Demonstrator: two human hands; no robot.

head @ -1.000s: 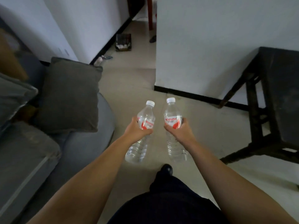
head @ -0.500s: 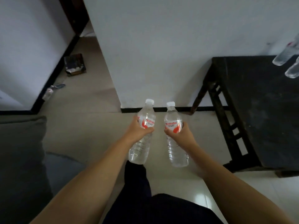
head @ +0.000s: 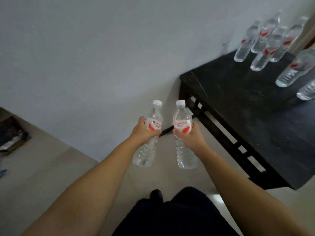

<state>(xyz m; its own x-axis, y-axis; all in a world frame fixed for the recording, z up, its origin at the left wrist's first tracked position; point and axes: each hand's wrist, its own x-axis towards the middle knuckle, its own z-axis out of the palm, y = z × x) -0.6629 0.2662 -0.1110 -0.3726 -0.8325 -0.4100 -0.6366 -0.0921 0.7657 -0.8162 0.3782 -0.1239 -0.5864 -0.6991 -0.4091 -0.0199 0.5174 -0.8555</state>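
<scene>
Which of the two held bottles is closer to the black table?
The right bottle, gripped by the right hand: it is on the table side; the left bottle in the left hand is farther off.

Two clear plastic water bottles, each with a white screw cap on and a white label printed in red. The left bottle leans, its cap tipped to the right and its base swung left, and the left hand grips it round the label. The right bottle stands nearly upright in the right hand, label facing the camera. Both are held in the air side by side — near, not touching.
</scene>
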